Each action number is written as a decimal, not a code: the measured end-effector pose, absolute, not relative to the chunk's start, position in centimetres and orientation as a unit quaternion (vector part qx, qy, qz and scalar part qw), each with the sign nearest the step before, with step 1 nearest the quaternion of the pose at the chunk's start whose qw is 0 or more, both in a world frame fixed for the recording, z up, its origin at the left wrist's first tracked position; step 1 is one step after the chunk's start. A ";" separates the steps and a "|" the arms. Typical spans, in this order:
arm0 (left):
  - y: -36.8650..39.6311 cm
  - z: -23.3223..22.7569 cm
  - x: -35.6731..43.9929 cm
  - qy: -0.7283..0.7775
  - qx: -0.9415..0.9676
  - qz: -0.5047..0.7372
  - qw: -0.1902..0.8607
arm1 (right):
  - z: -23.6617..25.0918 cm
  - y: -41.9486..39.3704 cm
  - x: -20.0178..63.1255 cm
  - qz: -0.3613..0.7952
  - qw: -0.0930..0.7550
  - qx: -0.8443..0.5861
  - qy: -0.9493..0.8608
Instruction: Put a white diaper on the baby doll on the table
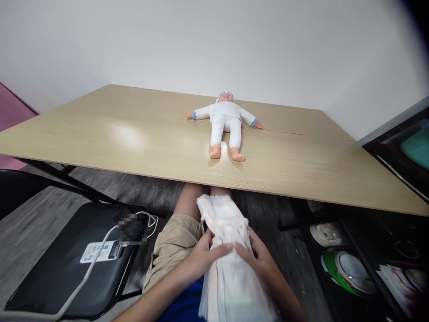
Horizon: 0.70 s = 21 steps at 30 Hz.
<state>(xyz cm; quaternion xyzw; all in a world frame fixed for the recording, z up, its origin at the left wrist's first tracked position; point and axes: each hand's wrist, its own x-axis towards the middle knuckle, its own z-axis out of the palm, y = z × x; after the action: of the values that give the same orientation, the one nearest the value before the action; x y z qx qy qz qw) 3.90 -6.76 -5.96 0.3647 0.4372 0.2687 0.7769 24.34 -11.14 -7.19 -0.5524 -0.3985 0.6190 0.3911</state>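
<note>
1. Left hand [204,256], lower centre of the frame: fingers curled over the left edge of a white bundled cloth [228,264], fingertips pressed onto its top; grip closed on the fabric.
2. Right hand [259,257], just right of it: palm laid against the right flank of the same cloth, fingers bent inward around it; grip likewise closed on the fabric, thumb tip close to the left fingertips.
3. White cloth: gathered and creased lengthwise, lying on the lap between both hands, its far end reaching up toward the near edge of the surface [100,138], its near end running out of the bottom of the frame.
4. Beneath the cloth: khaki shorts [170,243] and a bare knee under the surface edge; a strip of blue garment at the bottom centre.
5. On the surface, upper centre: a baby doll [225,120] in a white suit, on its back, arms spread, feet pointing toward the camera, well apart from the hands.
6. Lower left: a black chair [56,268] carrying a small device with a white cable [94,264] across it.
7. Lower right: dark shelves [375,250] with round dishes, partly blurred.
</note>
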 end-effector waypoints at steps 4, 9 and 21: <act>-9.3 0.2 2.8 0.390 0.424 0.245 0.780 | -2.4 -15.5 24.2 0.577 0.433 -0.581 -0.376; -7.5 1.8 3.5 0.377 0.445 0.314 0.749 | -0.9 -13.3 23.1 0.484 0.479 -0.584 -0.442; -1.0 -5.5 4.4 0.423 0.291 0.363 0.777 | -6.3 -5.0 21.9 0.453 0.433 -0.622 -0.470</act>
<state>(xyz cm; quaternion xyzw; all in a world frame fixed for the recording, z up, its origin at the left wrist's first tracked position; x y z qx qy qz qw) 4.42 -1.02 -5.47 0.2914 0.4232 0.3631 0.7773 21.89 -4.96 -6.31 -0.6220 -0.4698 0.4525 0.4332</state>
